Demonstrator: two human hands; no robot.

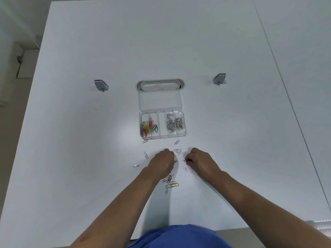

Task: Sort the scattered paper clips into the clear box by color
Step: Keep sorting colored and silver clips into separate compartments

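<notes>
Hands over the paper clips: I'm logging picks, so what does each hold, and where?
Right hand pinches a silver wire paper clip at one end. Left hand: curled, contents hidden.

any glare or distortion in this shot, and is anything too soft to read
Head view: a bright glare patch on the white table left of the clear box; wide-angle bending bows the table's edges; loose silver paper clips near the left hand and right hand look faint; the blue clothing at the bottom is blurred.
</notes>
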